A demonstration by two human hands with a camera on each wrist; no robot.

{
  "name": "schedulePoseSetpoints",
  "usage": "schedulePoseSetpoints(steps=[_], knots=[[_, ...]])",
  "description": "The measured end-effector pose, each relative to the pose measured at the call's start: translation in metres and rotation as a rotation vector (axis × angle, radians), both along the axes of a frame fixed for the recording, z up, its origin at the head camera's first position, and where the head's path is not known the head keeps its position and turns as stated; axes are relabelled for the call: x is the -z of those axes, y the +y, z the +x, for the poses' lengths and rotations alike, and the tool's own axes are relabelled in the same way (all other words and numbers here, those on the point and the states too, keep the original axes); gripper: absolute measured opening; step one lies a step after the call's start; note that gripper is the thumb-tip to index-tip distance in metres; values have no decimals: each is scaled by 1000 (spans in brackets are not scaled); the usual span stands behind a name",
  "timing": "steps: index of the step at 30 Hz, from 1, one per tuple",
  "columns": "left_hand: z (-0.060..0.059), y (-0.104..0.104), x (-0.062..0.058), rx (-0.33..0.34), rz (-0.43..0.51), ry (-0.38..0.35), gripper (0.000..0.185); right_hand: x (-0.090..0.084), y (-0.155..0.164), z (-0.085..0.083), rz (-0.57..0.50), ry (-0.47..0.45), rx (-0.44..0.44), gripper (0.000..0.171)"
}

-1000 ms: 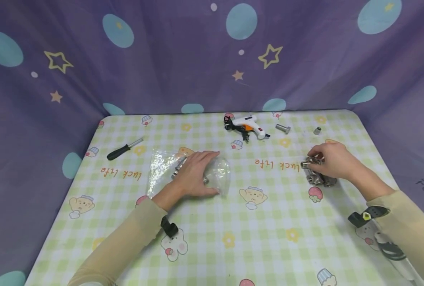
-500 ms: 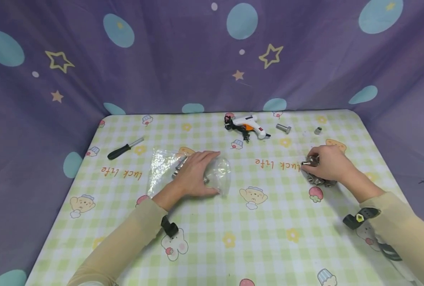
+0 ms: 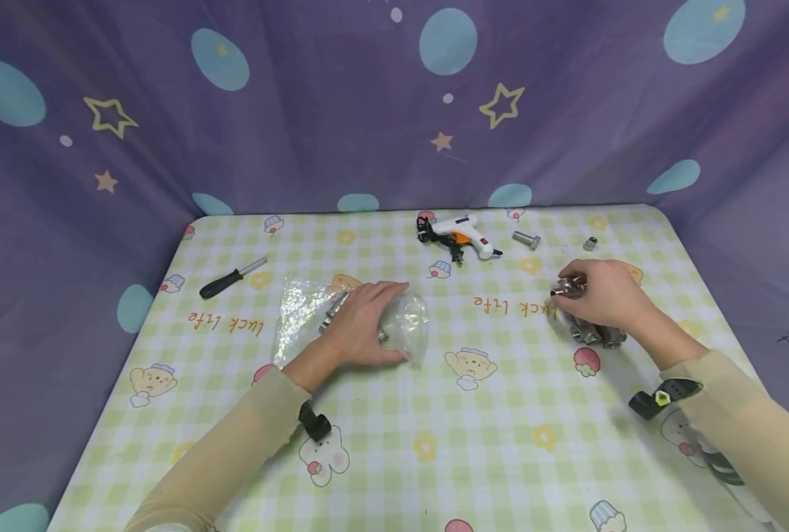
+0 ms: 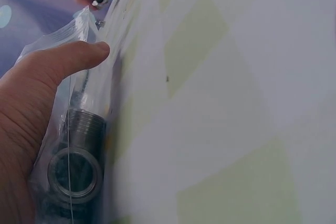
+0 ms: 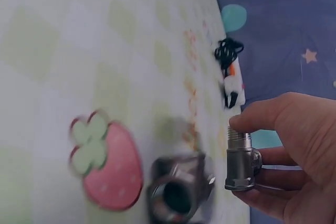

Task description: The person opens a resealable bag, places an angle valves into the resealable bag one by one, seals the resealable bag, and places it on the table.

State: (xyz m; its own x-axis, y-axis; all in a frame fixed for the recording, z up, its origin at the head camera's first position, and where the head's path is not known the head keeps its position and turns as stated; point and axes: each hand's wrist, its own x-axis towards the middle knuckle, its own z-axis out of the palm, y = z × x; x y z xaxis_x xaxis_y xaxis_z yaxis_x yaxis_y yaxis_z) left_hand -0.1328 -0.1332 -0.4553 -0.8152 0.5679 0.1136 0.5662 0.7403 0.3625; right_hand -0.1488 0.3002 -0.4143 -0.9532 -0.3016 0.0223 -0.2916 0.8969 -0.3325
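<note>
One metal fitting (image 5: 240,166) is pinched between the thumb and fingers of my right hand (image 3: 610,292). In my right wrist view its long axis runs nearly upright, six to twelve o'clock: the threaded end points to twelve, the wider collared end to six, and a short side branch to three, toward my palm. From my head, my fingers cover much of it, so I cannot tell the full axis there. It is held apart from a heap of fittings (image 3: 589,335) near it at five o'clock. My left hand (image 3: 361,325) is spread over a clear plastic bag (image 3: 411,318), well off at nine o'clock; inside, a bagged fitting (image 4: 75,174) turns its threaded end toward twelve in my left wrist view. Around the metal fitting, a bolt (image 3: 526,239) lies between ten and eleven, a glue gun (image 3: 470,233) at ten, a small metal piece (image 3: 590,244) at one.
</note>
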Motion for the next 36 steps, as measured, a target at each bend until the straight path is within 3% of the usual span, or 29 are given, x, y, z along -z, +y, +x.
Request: schedulePoseSetpoints(steps=[13, 28, 36], knots=[[-2, 1, 1, 6, 22, 7, 120, -18, -57, -9, -144, -24, -126, 40], [-3, -2, 1, 13, 43, 7, 119, -1, -146, -6, -437, -62, -304, 40], [-3, -3, 2, 13, 37, 8, 119, 17, -179, 1, -477, -59, -383, 40]])
